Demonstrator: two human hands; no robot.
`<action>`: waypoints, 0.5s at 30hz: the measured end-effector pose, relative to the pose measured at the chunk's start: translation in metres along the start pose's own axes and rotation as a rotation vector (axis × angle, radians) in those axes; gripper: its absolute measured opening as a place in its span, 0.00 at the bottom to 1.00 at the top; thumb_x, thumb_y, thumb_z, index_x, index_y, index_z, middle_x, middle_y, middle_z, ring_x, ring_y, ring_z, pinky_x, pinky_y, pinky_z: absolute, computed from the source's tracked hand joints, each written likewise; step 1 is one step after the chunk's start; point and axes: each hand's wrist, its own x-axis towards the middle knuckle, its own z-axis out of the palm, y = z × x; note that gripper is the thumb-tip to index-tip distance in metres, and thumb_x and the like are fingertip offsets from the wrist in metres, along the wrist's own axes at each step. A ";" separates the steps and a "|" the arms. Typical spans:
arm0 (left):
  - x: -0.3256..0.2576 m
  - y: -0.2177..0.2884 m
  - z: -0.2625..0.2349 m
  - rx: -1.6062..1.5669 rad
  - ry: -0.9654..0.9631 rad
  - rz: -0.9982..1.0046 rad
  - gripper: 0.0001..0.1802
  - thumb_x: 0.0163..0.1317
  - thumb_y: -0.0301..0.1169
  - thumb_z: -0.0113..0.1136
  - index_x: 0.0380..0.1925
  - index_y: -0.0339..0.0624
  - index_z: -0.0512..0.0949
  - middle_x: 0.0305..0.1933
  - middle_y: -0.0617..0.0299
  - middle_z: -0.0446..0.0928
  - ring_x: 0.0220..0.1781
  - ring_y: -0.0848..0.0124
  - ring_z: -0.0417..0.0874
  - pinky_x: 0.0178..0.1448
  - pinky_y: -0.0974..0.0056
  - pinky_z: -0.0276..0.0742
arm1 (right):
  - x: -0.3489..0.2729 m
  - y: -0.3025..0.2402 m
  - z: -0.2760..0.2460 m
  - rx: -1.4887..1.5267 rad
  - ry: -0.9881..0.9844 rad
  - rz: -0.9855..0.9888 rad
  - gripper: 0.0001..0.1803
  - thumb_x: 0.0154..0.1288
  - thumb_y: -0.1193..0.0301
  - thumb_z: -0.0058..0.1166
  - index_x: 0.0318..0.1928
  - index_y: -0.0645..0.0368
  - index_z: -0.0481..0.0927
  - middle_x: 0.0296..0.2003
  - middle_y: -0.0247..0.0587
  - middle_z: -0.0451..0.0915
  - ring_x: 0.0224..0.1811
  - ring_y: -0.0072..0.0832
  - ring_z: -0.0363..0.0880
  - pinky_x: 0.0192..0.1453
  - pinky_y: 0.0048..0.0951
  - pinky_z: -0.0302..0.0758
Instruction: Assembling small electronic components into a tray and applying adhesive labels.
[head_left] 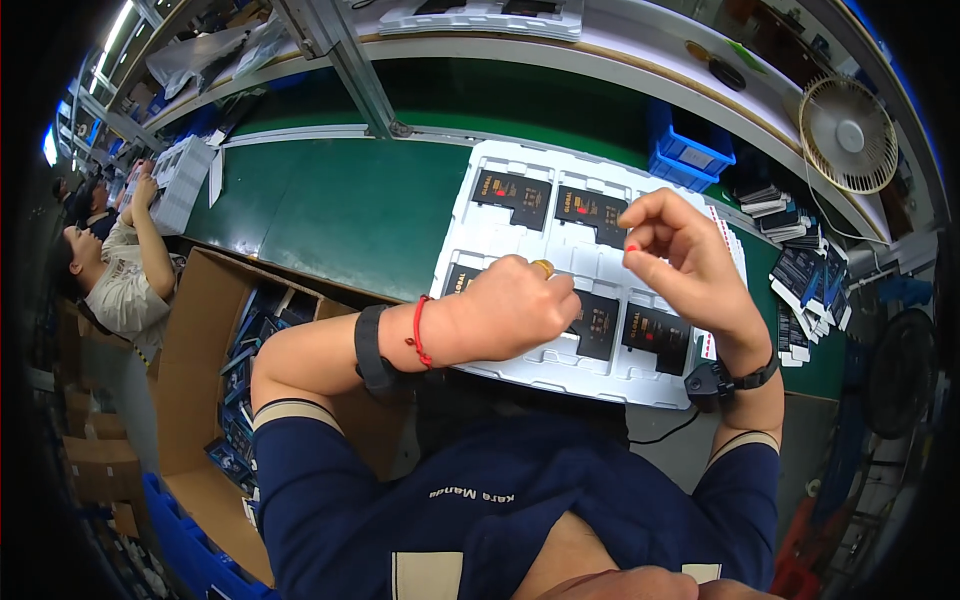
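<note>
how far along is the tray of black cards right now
The white tray holds black cards in most visible slots. The left hand rests on the front row; the right hand hovers pinched above. More cards lie stacked at the right.

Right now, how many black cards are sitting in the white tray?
5 show in the white tray: back left, back right, front left, front middle, front right. The left hand may hide more.

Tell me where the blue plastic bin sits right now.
In the head view, the blue plastic bin sits upper right on the green bench, just beyond the white tray and left of the small fan.
</note>
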 end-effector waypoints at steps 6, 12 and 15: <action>0.000 -0.003 0.006 -0.184 0.143 0.039 0.07 0.41 0.28 0.61 0.22 0.38 0.75 0.25 0.59 0.72 0.25 0.62 0.78 0.27 0.60 0.77 | 0.010 0.010 0.004 -0.015 -0.031 0.005 0.12 0.61 0.81 0.54 0.46 0.63 0.73 0.33 0.29 0.74 0.36 0.13 0.73 0.43 0.19 0.72; 0.002 0.004 0.001 -0.012 -0.064 0.081 0.06 0.41 0.27 0.60 0.18 0.39 0.73 0.25 0.59 0.71 0.25 0.63 0.78 0.23 0.62 0.76 | 0.012 0.013 0.005 -0.006 -0.034 0.023 0.12 0.61 0.80 0.54 0.46 0.63 0.74 0.33 0.30 0.76 0.35 0.14 0.73 0.42 0.20 0.72; 0.000 0.000 0.004 0.004 -0.022 0.105 0.07 0.41 0.26 0.60 0.16 0.40 0.71 0.23 0.60 0.70 0.22 0.64 0.76 0.20 0.63 0.74 | 0.011 0.014 0.003 -0.010 -0.026 0.027 0.12 0.61 0.80 0.54 0.46 0.63 0.74 0.32 0.30 0.76 0.35 0.14 0.73 0.42 0.19 0.72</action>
